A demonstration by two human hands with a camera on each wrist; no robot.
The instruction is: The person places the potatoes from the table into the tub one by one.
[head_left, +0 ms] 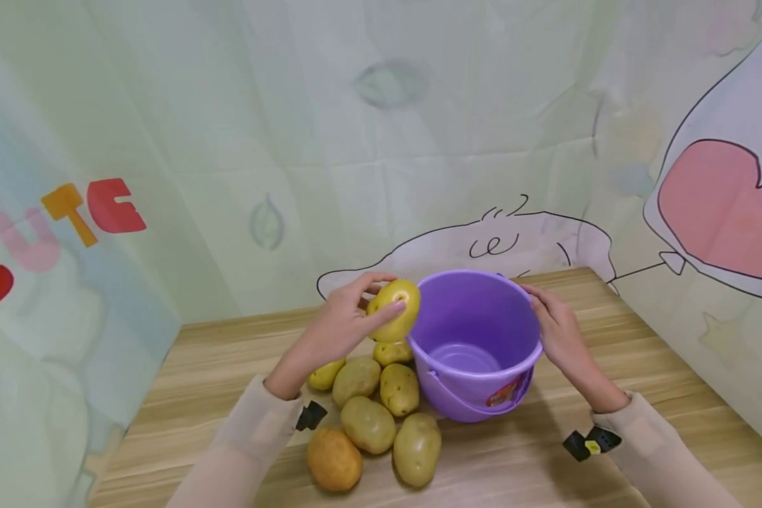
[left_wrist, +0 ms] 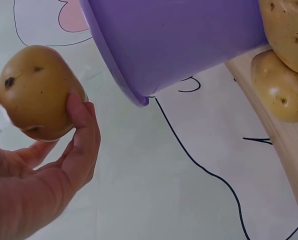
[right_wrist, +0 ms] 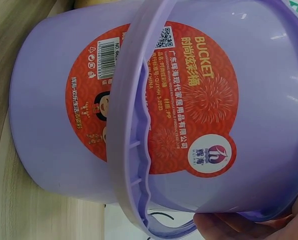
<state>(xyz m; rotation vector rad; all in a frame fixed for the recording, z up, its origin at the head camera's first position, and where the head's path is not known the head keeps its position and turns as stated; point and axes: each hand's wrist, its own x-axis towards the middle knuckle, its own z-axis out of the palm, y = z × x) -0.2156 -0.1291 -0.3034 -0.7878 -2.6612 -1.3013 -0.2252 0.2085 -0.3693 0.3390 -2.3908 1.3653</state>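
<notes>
My left hand [head_left: 339, 328] grips a yellow potato [head_left: 395, 310] with fingers and thumb, at the left rim of a purple bucket [head_left: 476, 395]. In the left wrist view the hand [left_wrist: 44, 185] holds the potato [left_wrist: 39, 95] clear of the bucket [left_wrist: 179, 40]. The right hand [head_left: 561, 335] grips the bucket's right rim; in the right wrist view its fingers [right_wrist: 229, 225] touch the bucket [right_wrist: 49, 115]. No potato shows in the visible inside of the bucket. Several potatoes [head_left: 368, 425] lie on the table left of it.
An orange-brown potato [head_left: 334, 460] lies nearest the front of the wooden table [head_left: 228, 353]. The bucket's handle [head_left: 470, 403] hangs down at its front. A printed cloth [head_left: 292, 141] hangs behind the table and at both sides.
</notes>
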